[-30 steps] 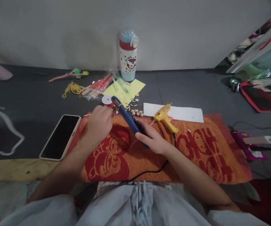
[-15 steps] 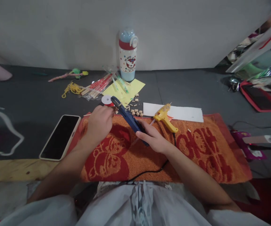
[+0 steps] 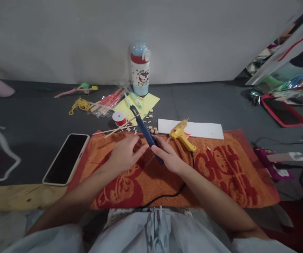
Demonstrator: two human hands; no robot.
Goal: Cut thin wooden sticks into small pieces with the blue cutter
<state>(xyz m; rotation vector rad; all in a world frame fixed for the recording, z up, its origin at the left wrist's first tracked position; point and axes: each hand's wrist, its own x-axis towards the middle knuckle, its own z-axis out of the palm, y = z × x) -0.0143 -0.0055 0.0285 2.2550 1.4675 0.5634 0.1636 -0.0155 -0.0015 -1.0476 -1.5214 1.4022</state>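
My right hand [image 3: 167,157] grips the handles of blue cutting pliers [image 3: 144,130], whose jaws point away from me toward thin wooden sticks [image 3: 116,130] lying at the towel's far edge. My left hand [image 3: 125,154] rests on the orange and red towel [image 3: 220,168] just left of the pliers, fingers stretched toward the handles, holding nothing that I can see. Small cut wooden pieces [image 3: 151,124] lie scattered beyond the jaws.
A yellow glue gun [image 3: 181,134] lies on the towel beside a white foam strip [image 3: 199,129]. A red thread spool [image 3: 120,118], yellow paper [image 3: 143,102], a packet of sticks [image 3: 108,100] and a drink bottle [image 3: 139,70] stand behind. A phone [image 3: 66,159] lies left.
My left hand has drawn back from the red spool toward me and now lies open beside the pliers. The sticks show where the hand was. The view has tilted slightly down.
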